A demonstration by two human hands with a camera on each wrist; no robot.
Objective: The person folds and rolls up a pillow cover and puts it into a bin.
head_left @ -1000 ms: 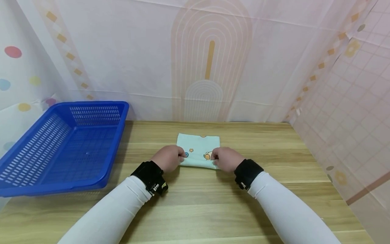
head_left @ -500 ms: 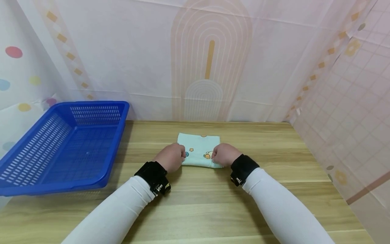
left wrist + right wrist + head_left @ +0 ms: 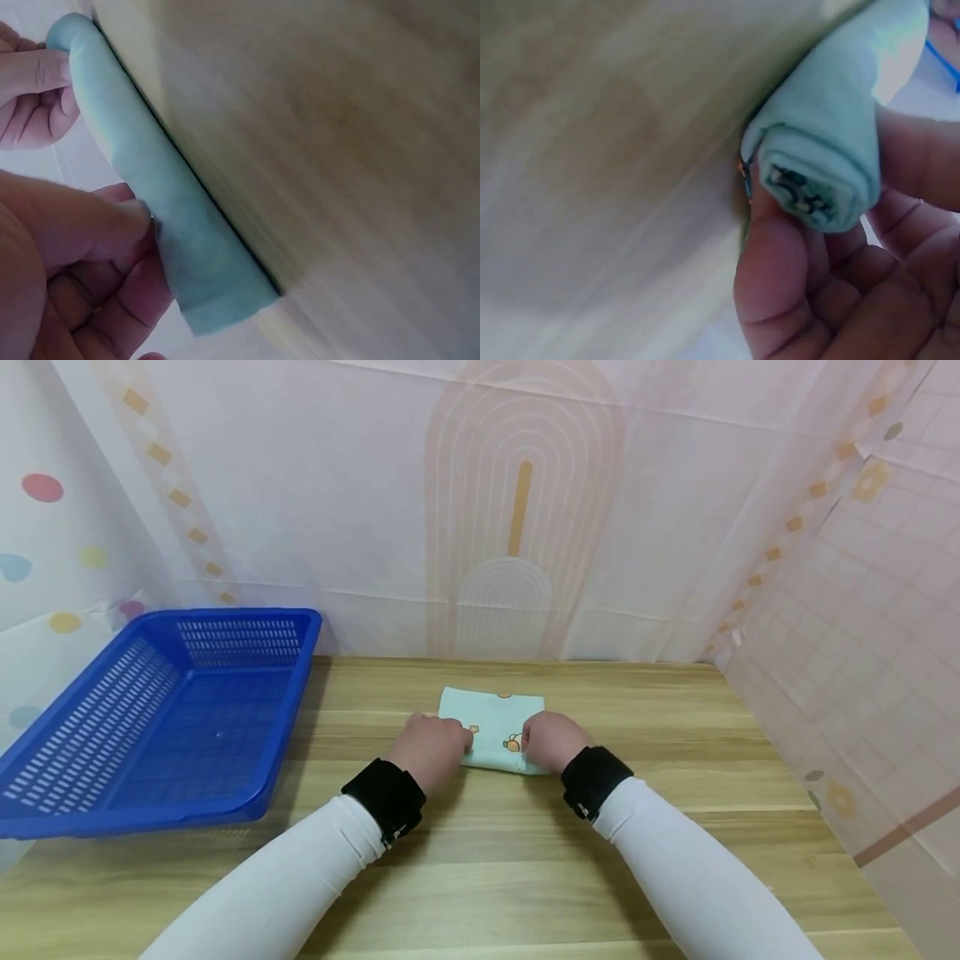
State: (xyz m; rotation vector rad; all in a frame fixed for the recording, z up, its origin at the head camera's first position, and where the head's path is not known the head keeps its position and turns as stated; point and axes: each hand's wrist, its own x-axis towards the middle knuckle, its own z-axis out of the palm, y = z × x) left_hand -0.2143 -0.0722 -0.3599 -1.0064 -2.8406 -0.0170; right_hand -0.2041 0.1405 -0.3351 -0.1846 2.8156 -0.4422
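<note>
A mint-green cloth (image 3: 491,735) with small orange prints lies on the wooden table, its near edge turned into a roll. My left hand (image 3: 431,750) is at the left part of this roll; in the left wrist view, the thumb (image 3: 127,225) presses the roll (image 3: 172,202) with the fingers curled behind it. At the right end, my right hand (image 3: 553,743) pinches the roll. The right wrist view shows that end (image 3: 817,180) in coiled layers, a darker print inside, between my thumb and fingers.
A blue plastic basket (image 3: 281,743) with slotted walls stands on the left of the table (image 3: 480,877). Printed white curtains (image 3: 360,510) hang behind the table and along both sides. Each wrist wears a black strap (image 3: 386,797) over a white sleeve.
My left hand has moved right along the near edge of the cloth. My right hand has shifted slightly left, still at the right end. The basket stands where it was.
</note>
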